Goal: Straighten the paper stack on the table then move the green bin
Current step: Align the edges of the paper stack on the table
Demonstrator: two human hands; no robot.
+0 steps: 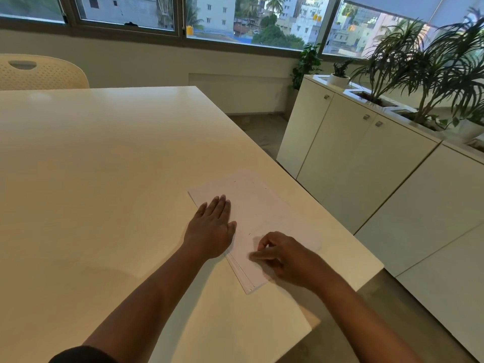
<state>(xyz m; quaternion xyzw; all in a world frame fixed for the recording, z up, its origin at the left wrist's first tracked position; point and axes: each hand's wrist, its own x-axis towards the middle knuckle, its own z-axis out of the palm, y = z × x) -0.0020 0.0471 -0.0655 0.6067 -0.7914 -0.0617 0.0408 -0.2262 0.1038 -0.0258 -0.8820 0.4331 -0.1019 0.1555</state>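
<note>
White paper stack (258, 226) lies lower centre on the table (104, 166), long axis slanting toward lower right. Left hand (210, 229) presses flat, fingers spread; right hand (282, 255) curls loosely over its near end. Green bin unseen.

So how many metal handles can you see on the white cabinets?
3. One sits on the far door; two sit side by side further along. Nearer doors show none; more may lie outside the frame.

The left hand (210, 231) lies flat on the paper stack (258, 221); the right hand (281, 255) curls at its near edge.
</note>
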